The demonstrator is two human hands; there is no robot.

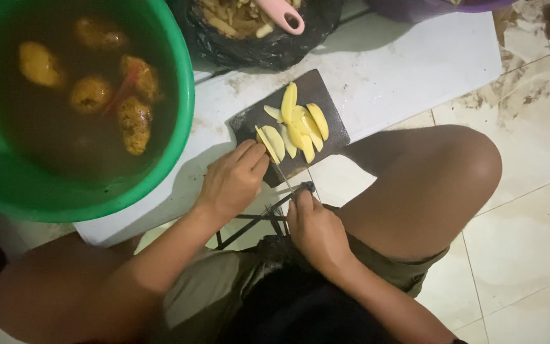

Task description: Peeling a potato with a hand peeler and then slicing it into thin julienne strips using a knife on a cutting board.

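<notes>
A small dark cutting board (313,89) lies just above the middle of the view on a white sheet (415,70) spread over a pale tiled floor (523,210) that is smeared with brown dirt toward one and two o'clock. On the board sit pale yellow potato slices (297,124), long and wedge-shaped, fanned loosely with one upright piece at the board's twelve o'clock edge. At the board's seven o'clock corner the left hand (232,181) has its fingers closed around one slice (267,144), pinning it on edge. The right hand (316,229), at six o'clock of the board, is wrapped tightly round the handle of a knife (283,178), whose thin blade runs up to the held slice. Beneath the hands thin black metal bars (256,222) of some frame show. At ten o'clock a large green basin (183,108) holds murky brown water with whole potatoes (90,94) in it. At twelve o'clock a black bag (268,44) contains peelings, with a pink handle (282,14) resting on it. A purple rim (428,7) shows at one o'clock. The person's bare knee (453,165) rises at three o'clock.
</notes>
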